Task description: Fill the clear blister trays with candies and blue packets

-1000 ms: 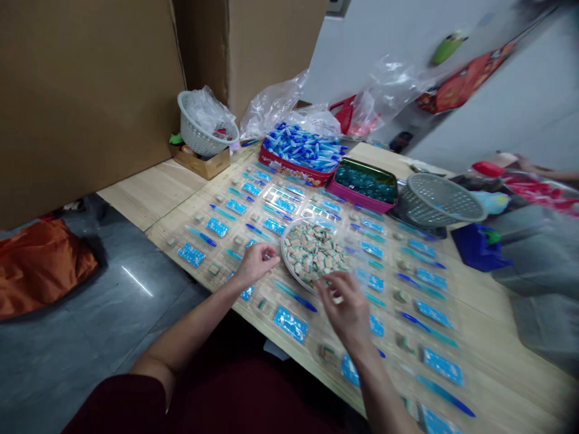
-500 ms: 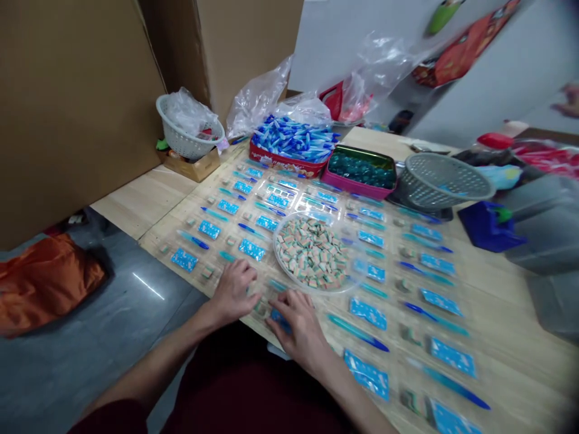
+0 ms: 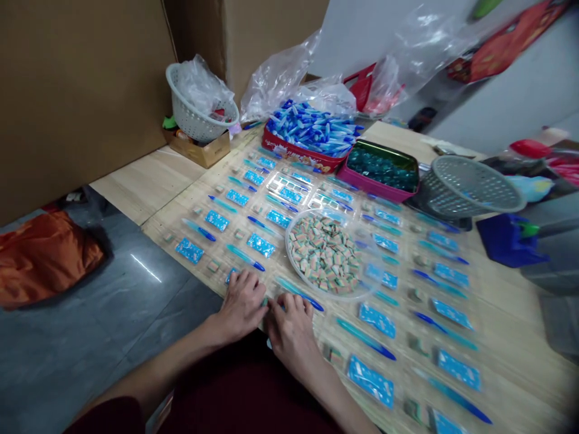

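Left hand and right hand positioned side by side at near edge of surface, fingers curled; whether anything is grasped cannot be told. Pen laid just beyond right hand. Bowl of striped pieces placed farther out, over clear trays. Red box, filled with pens, set behind, beside pink box.

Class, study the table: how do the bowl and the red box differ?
The bowl is round; the red box is oblong. The bowl holds striped pieces; the red box holds blue pens. The bowl stands near the right hand; the red box sits farther back. Both are heaped with loose items.
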A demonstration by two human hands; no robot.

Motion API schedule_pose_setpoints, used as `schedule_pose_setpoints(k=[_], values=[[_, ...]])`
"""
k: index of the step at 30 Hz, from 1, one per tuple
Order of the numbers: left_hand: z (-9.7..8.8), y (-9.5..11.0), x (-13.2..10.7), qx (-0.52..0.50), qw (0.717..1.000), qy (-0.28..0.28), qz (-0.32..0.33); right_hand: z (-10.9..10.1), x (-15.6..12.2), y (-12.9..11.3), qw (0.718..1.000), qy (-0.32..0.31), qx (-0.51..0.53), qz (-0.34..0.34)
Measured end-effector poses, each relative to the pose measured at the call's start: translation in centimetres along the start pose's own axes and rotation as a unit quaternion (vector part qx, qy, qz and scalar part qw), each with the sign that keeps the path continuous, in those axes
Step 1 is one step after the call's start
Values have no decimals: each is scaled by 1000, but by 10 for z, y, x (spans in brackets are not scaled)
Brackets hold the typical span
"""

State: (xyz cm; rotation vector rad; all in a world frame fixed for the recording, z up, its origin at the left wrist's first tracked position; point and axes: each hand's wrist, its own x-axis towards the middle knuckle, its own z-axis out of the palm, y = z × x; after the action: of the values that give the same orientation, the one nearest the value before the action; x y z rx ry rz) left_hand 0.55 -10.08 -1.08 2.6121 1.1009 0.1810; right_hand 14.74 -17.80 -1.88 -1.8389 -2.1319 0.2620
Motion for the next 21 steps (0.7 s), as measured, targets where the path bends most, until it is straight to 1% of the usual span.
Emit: schedule_pose_setpoints(k=[3,5,10,12,16,21], values=[[1,1,0,-3,1000,1,-11,-1,4,1,1000,-17,-1,5],[2,2,0,-4,1000,0,-23,-1,5,3,1000,-9,8,-8],[1,4,4,-12,999,0,-50,-4,-2,12,995,71,54,-51],[1,4,6,-16,998,-4,-58,-6,-6,16,992,89,66,-56],[0,6,12,-19,997,-13,-74,-5,-11,19,990,95,87,-49],[-5,13,13,-10,997,-28,-66,-5,-17,15,989,95,109,-43]])
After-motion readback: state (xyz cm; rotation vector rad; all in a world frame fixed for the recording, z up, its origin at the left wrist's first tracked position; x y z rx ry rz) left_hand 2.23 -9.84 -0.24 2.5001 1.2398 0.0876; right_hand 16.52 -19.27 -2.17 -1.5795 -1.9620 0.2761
